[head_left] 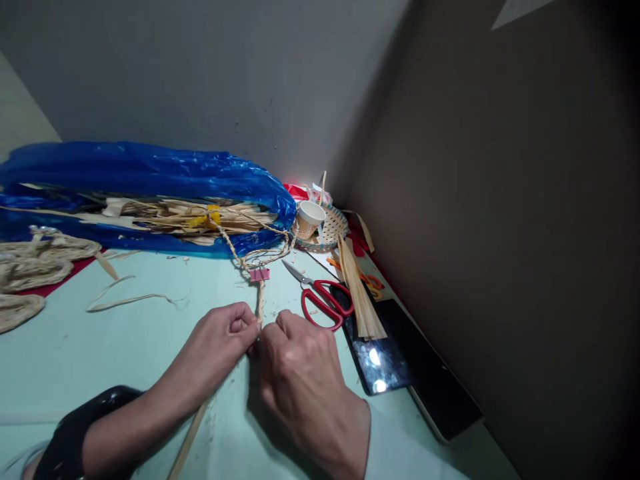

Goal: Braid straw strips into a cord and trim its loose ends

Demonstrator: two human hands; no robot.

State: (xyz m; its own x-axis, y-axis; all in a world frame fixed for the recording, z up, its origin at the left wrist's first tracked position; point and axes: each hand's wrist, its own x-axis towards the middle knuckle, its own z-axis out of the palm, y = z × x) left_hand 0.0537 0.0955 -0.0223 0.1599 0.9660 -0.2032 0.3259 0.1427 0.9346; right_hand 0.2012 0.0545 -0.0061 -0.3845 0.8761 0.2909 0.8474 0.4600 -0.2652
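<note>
A braided straw cord (pixel 261 300) runs down from a pink binder clip (pixel 259 275) to my two hands. My left hand (pixel 227 331) is closed, thumb and forefinger pinching the cord's near end. Close against it on the right, my right hand (pixel 300 367) is curled with its knuckles up; its fingertips are hidden, so what they grip at the braid's end does not show. A loose flat straw strip (pixel 190 437) passes under my left forearm toward the front edge. Beyond the clip, more braid (pixel 231 245) loops back toward the blue bag.
Red-handled scissors (pixel 325 303) lie right of the clip. Dried straw (pixel 235 220) fills a blue plastic bag (pixel 150 160). A paper cup (pixel 309 219) sits in a woven basket (pixel 337 223). A straw bundle (pixel 363 300) rests on a dark phone-like slab (pixel 377 367). Coiled braids (pixel 35 263) lie left.
</note>
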